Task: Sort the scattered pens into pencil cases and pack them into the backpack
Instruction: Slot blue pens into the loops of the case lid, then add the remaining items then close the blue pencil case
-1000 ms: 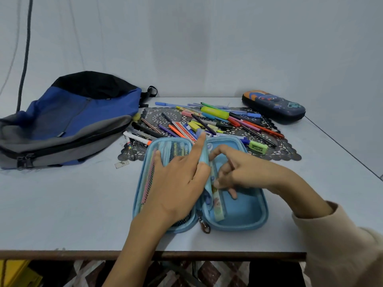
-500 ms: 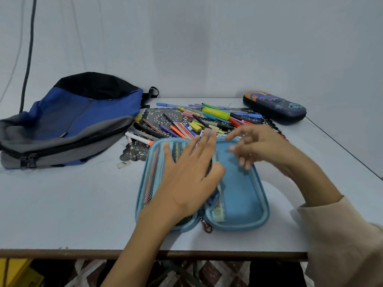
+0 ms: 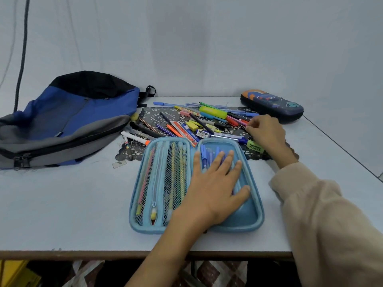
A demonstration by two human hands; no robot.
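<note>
An open light-blue pencil case (image 3: 135, 183) lies in front of me on the white table. Its left half has a mesh pocket holding several pencils (image 3: 172, 172). My left hand (image 3: 213, 189) lies flat, fingers spread, on the right half, pressing on blue pens (image 3: 204, 156) there. Behind the case, a heap of scattered pens (image 3: 196, 123), highlighters and erasers covers a dark lace mat (image 3: 157, 114). My right hand (image 3: 267, 131) reaches into the heap's right side, its fingertips pinching the end of a pink pen (image 3: 238, 121). A blue, grey and black backpack (image 3: 68, 121) lies at the left, zipped.
A dark-blue pencil case (image 3: 273, 106) with cartoon prints lies shut at the back right corner. A green sharpener (image 3: 255, 146) sits just under my right wrist. A small clear ruler piece (image 3: 119, 163) lies left of the open case. The table's front edge (image 3: 83, 254) runs close below.
My left hand slid from the case's middle flap onto the right half, laying the flap down. My right hand left the case and moved back right into the pen heap.
</note>
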